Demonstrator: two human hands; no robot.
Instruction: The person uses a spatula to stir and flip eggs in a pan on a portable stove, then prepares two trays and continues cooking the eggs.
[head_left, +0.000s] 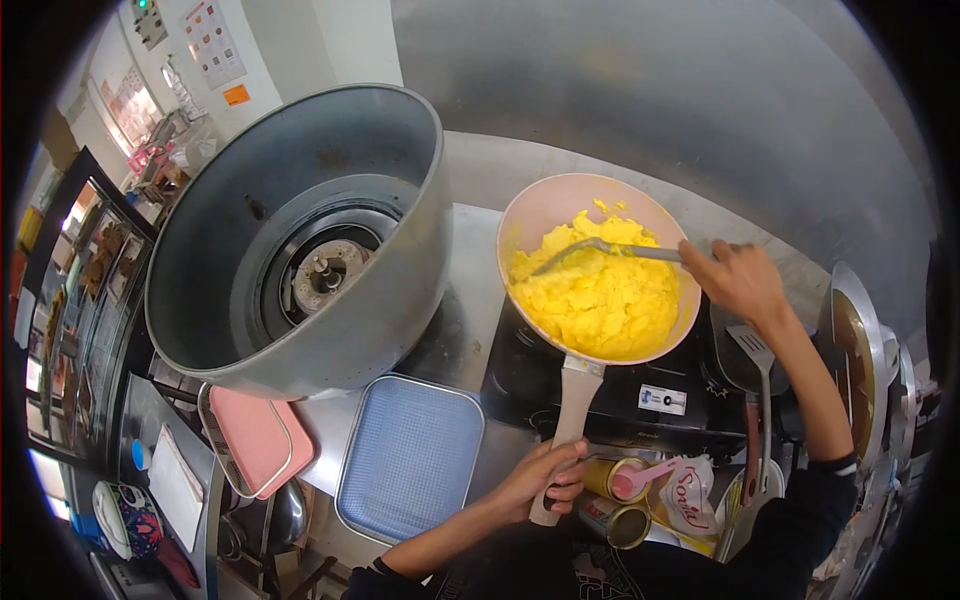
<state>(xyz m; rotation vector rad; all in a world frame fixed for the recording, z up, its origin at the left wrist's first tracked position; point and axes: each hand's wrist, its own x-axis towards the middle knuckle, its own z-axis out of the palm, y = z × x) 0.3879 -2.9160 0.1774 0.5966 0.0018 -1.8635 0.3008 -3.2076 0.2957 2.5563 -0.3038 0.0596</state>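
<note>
A pink frying pan (517, 214) stands over the black gas stove (517, 375). My left hand (544, 480) is closed around the pan's beige handle, near its lower end. Soft yellow food (607, 300) fills much of the pan in a lumpy mass. Above the pan's right rim, my right hand (739, 281) grips the handle of a grey spatula or spoon (637, 251). The tool reaches left across the food, and its far end touches the mass; its exact shape there is partly hidden.
A large metal drum machine (405, 300) stands left of the pan. Below it lie a blue mesh-lined tray (409, 457) and a pink tray (255, 435). A slotted turner (757, 352) is right of the stove; open cans (628, 525) and a plastic bag (686, 495) sit in front.
</note>
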